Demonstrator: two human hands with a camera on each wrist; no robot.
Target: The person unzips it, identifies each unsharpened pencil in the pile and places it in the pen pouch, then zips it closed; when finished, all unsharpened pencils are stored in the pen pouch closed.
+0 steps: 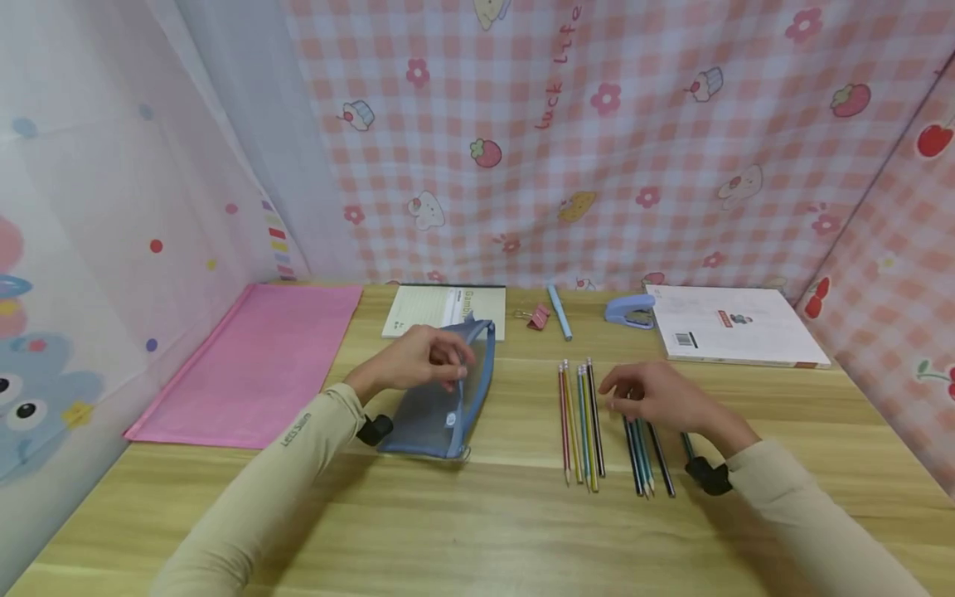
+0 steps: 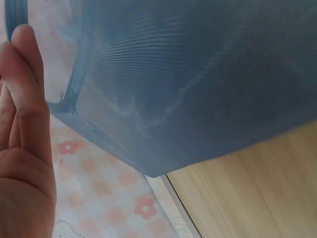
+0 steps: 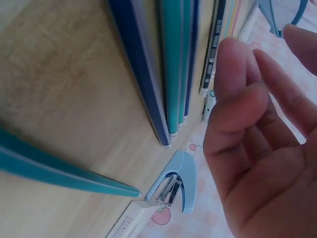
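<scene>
My left hand pinches the zipped edge of a blue mesh pencil pouch, holding its mouth apart. In the left wrist view the mesh spreads beside the fingers. Over the pencils hovers my right hand, fingers loosely bent and nothing between them. Left of it lies a row of pencils in red, yellow, blue and black. A second bunch of dark and teal pencils is partly hidden under the hand. One teal pencil lies apart from that bunch, nearer the right wrist.
A pink folder lies at left. Along the back are a notepad, a red binder clip, a light blue pen, a blue stapler and a white book. Patterned curtains hang behind the table.
</scene>
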